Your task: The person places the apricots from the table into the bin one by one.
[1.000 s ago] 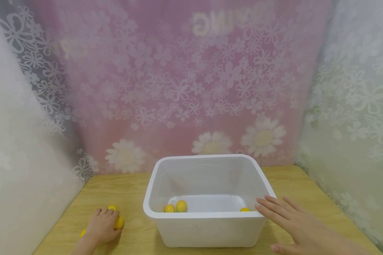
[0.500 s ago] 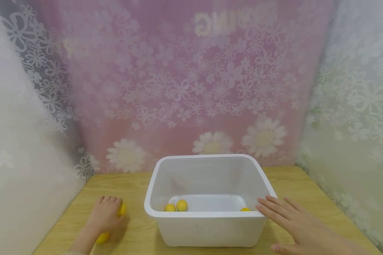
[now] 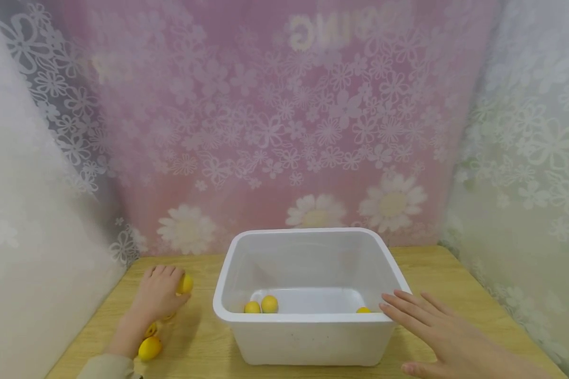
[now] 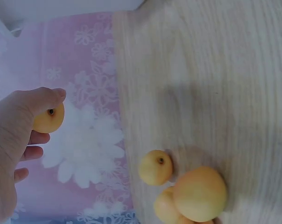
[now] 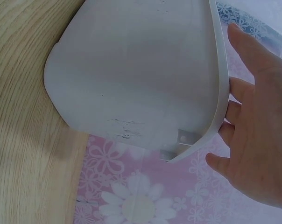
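My left hand (image 3: 157, 292) pinches a small round yellow fruit (image 3: 185, 284) between thumb and fingers, raised above the left of the table. A dark stem spot on the held fruit shows in the left wrist view. Below the hand lie several more yellow fruits (image 4: 200, 193), partly hidden by the wrist in the head view. A white plastic basin (image 3: 313, 341) stands in the middle, with yellow fruits (image 3: 269, 304) on its floor at the left and one at the right. With fingers straight, my right hand (image 3: 448, 337) rests against the basin's right front rim (image 5: 222, 79).
The wooden table (image 3: 194, 347) ends at a pink flowered curtain (image 3: 275, 131) behind. Pale flowered curtains close off the left and right sides. The basin's high front wall hides part of its floor.
My left hand has moved up and away from the fruits on the table, lifting one yellow fruit. More of the fruits beneath it now show. The right hand and basin stay put.
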Motion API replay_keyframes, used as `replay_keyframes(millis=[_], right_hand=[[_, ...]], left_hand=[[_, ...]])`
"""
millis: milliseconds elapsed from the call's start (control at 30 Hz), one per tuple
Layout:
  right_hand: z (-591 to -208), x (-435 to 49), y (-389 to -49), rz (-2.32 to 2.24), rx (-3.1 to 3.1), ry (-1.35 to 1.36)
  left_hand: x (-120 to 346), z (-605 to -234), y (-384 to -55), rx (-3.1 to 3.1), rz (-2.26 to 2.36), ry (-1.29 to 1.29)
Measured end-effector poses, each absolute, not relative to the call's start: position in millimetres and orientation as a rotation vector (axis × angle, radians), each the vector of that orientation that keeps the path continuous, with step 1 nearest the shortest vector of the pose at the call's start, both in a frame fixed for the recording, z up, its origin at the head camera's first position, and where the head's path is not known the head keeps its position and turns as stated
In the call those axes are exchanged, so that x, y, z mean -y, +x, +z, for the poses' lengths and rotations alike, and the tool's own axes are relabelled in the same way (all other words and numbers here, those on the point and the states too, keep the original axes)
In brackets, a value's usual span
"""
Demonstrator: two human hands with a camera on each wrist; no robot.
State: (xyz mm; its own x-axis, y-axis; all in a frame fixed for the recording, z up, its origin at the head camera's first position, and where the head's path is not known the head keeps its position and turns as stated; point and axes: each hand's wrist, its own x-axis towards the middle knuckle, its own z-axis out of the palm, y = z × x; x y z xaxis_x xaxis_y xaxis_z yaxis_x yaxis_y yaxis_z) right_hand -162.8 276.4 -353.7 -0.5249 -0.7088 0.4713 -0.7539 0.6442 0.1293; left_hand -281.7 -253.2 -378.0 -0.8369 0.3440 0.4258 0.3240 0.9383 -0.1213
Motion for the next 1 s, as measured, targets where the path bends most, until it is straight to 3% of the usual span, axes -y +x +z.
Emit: replay_keyframes(millis=[1000], right_hand=[[-354.3, -276.4, -163.8, 0.146, 2.379, 1.145]], left_hand=[[212.6, -316.0, -295.3, 2.561, -0.004, -0.587]])
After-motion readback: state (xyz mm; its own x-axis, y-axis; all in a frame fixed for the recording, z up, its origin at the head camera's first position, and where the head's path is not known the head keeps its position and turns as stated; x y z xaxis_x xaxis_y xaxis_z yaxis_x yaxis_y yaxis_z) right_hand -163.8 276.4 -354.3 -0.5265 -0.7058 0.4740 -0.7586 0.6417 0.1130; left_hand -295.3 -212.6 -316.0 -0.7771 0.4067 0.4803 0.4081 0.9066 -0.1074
